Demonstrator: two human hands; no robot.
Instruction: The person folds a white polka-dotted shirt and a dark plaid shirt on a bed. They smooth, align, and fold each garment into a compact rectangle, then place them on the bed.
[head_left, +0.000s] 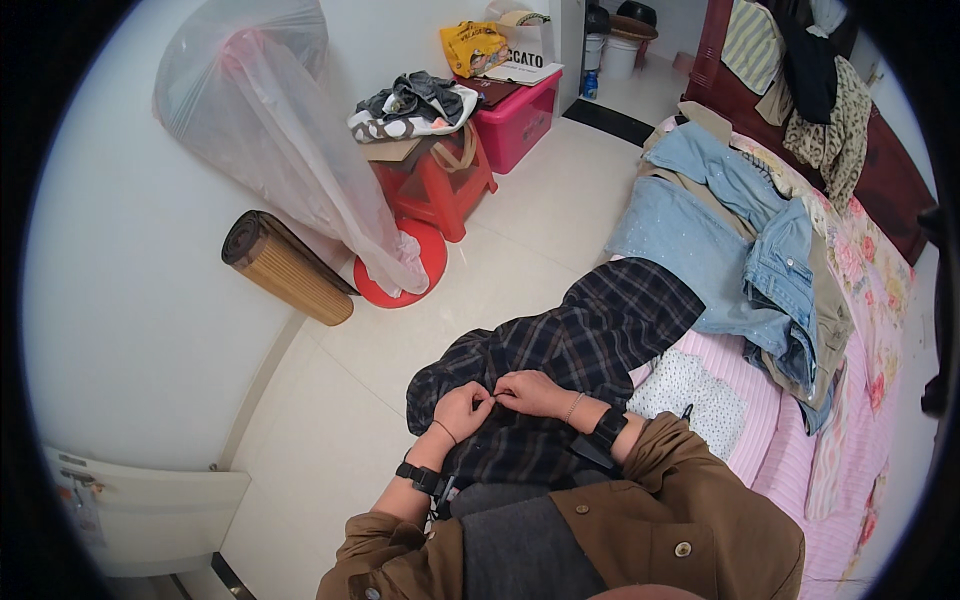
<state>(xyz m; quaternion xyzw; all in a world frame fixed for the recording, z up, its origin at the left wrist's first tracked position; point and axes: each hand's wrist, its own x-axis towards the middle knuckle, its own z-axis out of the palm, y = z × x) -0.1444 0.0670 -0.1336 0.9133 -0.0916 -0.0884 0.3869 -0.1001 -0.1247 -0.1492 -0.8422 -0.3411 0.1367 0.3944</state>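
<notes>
A dark plaid garment stretches from the edge of the bed across my lap. My left hand pinches its cloth between thumb and fingertips. Right beside it, my right hand grips the same fabric, and the fingertips of both hands nearly meet. Whatever small part lies between the fingers is too hidden to tell. Beyond the plaid cloth, a light blue denim jacket is spread over a khaki garment. A white garment with dark dots lies on the bed by my right forearm.
Pink striped bedding covers the bed at right. Clothes hang over the dark red headboard. Leftward stand a rolled bamboo mat, a plastic-wrapped object on a red round base, a red stool and a pink storage box.
</notes>
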